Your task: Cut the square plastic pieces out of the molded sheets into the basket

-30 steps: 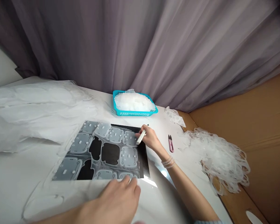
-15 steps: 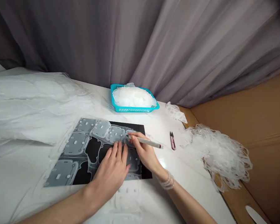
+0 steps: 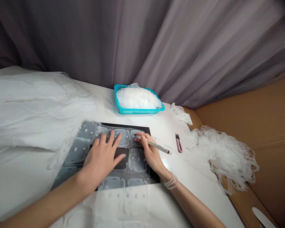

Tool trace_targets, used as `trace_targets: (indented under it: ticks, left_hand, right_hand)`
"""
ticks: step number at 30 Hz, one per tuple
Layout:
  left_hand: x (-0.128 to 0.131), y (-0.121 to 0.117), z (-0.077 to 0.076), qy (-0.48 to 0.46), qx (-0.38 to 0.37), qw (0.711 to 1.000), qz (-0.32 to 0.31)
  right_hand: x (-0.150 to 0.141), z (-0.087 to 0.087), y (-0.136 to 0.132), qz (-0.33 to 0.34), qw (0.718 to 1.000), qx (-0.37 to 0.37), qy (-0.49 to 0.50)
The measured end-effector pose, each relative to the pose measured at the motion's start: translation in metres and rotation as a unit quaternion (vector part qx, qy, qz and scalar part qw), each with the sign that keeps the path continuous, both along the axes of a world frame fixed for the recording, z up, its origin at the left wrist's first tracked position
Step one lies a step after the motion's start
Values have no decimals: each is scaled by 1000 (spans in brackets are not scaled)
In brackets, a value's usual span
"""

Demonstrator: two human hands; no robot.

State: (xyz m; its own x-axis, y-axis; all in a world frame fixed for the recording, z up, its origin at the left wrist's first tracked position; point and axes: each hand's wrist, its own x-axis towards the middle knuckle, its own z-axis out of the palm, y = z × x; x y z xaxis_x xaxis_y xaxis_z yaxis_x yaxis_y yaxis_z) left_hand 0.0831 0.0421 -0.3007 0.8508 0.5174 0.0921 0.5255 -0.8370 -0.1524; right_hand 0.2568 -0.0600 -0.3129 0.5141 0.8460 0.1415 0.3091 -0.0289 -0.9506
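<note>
A translucent plastic sheet (image 3: 137, 160) of rounded rectangular pieces with small holes lies over a black mat (image 3: 155, 177) and runs past its front edge. My left hand (image 3: 100, 156) rests flat on the sheet with fingers spread, beside an opening where the dark mat shows through. In my right hand (image 3: 152, 155) is a slim pen-like tool (image 3: 159, 146) with a pale wrapped handle. It is gripped like a pencil, its dark tip at a piece in the sheet's upper right. Whether the tip is a blade I cannot tell.
A turquoise basket (image 3: 142, 111) heaped with translucent pieces stands at the back. Pink thread snips (image 3: 179, 144) lie to the right. Beyond them are a tangled pile of clear trimmings (image 3: 224, 158) and a cardboard wall (image 3: 256, 120). Stacked translucent sheets (image 3: 33, 110) cover the left side.
My left hand has moved left and up, its fingers spreading wider. The sheet has shifted on the mat, with more of it over the front edge. My right hand still grips the tool.
</note>
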Motion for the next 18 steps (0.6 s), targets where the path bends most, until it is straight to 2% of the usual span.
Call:
trace_targets:
  ticks: [3,6,8,10,13,15,16,18]
  left_hand:
    - [-3,-36,1,54,14,996,62]
    - [-6,-52,0,80,9,995,60]
    - [-6,-46,5,68,2,996,54]
    - [-6,-31,12,46,2,998,33]
    - [-7,-5,16,14,23,995,-99]
    - [-8,3,10,-13,14,985,-170]
    - [-9,4,6,-23,0,984,-176]
    - [-11,-1,-4,-30,-28,988,-149]
  right_hand:
    - [1,2,6,16,1000,-17,-17]
    - [3,3,18,35,999,-25,-10]
    - [5,6,26,34,999,-18,31]
    - [5,10,31,18,996,-2,84]
    - [2,19,28,-9,990,18,140]
    - [-3,22,24,-14,989,14,145]
    - [-7,23,21,-12,990,7,139]
    - [-15,21,18,-9,994,-4,111]
